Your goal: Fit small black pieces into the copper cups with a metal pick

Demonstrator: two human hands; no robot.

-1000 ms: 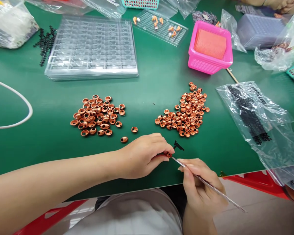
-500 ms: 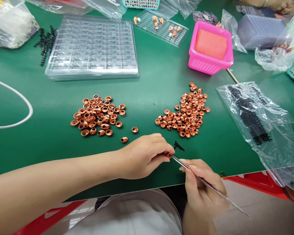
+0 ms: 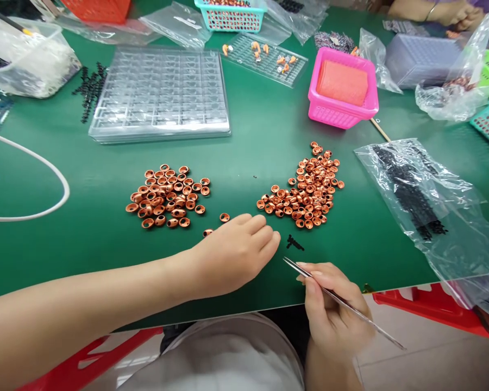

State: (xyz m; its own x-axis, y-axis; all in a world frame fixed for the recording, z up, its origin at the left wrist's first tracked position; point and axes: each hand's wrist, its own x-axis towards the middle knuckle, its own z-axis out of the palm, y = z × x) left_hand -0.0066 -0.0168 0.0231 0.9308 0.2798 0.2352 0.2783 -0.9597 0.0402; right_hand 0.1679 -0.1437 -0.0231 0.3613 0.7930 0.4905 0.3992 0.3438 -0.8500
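Note:
My right hand [image 3: 336, 304] pinches a pair of metal tweezers [image 3: 292, 264] like a pen, its slim tips pointing left, bare and slightly apart. Left of the tips, my left hand [image 3: 240, 250] is closed with its back to me; whatever its curled fingers hold is hidden. Beyond it lies a heap of copper-coloured hollow beads [image 3: 309, 190], each with a hole. Another group of such beads [image 3: 169, 195] is spread to the left, with one single bead [image 3: 224, 217] just past my left wrist. Small black joined pieces [image 3: 295, 243] lie between my hands.
Stacked clear plastic trays [image 3: 163, 92] stand at back left. A pink basket [image 3: 342, 114] holds an orange block. On the right is a plastic bag [image 3: 452, 217] with black strips; a white cable [image 3: 61, 168] loops at left. A co-worker's hands [image 3: 458, 12] show far right.
My left hand has turned over and drawn away from the tweezers, so the copper bead in its fingertips is out of sight. The tweezers' tips are now free of the bead. The view shifted slightly.

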